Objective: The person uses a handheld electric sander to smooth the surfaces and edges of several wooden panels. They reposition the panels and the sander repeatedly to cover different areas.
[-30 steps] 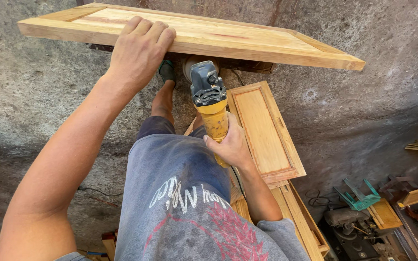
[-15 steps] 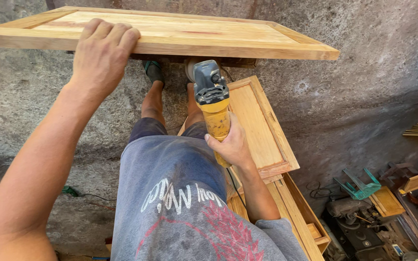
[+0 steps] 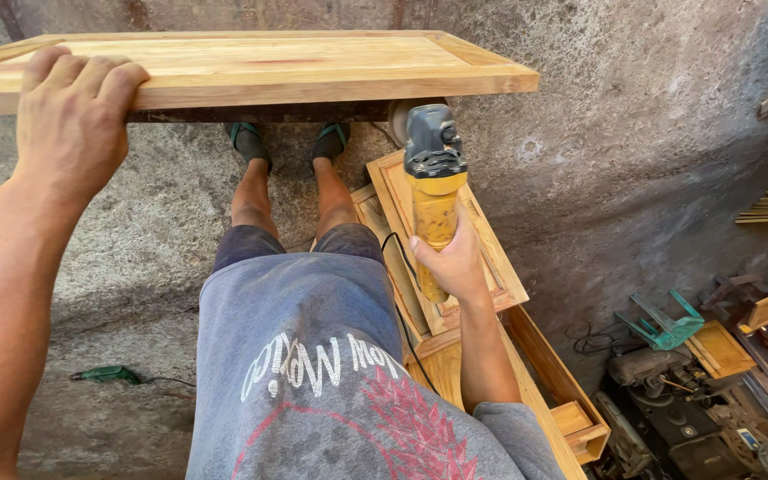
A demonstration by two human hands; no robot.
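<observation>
Pale yellow wood makes up the long framed panel point(image 3: 251, 71) that lies flat across the top of the view, raised above the grey concrete floor point(image 3: 633, 160) on a dark support only partly visible under its near edge. The left hand point(image 3: 68, 120) presses on the panel's near left edge, its fingers point(image 3: 91, 76) curled over the rim and gripping the wood. The right hand point(image 3: 455, 262) is clenched round the yellow body of an angle grinder with a grey head point(image 3: 433, 178), whose disc end sits just under the panel's near right edge, close to or touching the wood; contact cannot be told.

To sand this edge well, the left hand should bear down firmly so the panel does not shift, well apart from the disc, and the grinder should be held steady with even pressure along the grain. The black cord point(image 3: 402, 284) should stay clear of the legs.

Below the grinder lies a stack of smaller framed wooden panels point(image 3: 482, 267); a green power drill point(image 3: 104, 374) lies on the floor at the left.
</observation>
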